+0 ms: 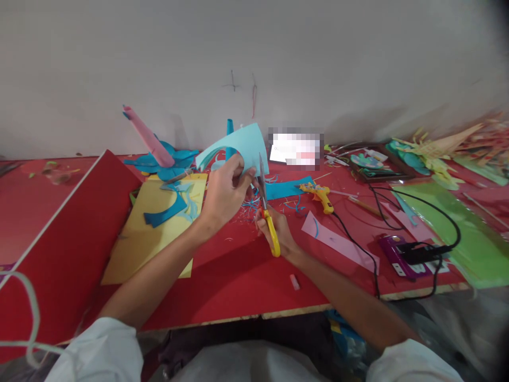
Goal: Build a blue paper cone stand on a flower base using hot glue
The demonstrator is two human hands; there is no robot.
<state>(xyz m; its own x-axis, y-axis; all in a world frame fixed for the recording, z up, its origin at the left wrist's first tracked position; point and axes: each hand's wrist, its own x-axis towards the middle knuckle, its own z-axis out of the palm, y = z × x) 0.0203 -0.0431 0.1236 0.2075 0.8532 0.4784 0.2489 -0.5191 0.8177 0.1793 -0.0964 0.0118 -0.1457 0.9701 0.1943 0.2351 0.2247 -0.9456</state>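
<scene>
A light blue paper sheet (248,142) with a curved cut-out is pinched in my left hand (226,188), raised over the middle of the table. My right hand (278,228) is closed around yellow-handled scissors (273,236). The scissor blades point up and lie at the sheet's lower right part, close to my left fingertips. Thin blue paper scraps (249,204) are scattered on the table behind my hands. Whether the blades are parted is hard to tell.
On the red table (238,286) are yellow paper (147,233) with blue offcuts, a yellow glue gun (320,195), pink paper (338,241), a purple power strip (403,257) with black cables, and green sheets (473,233). A red board (75,244) leans at left.
</scene>
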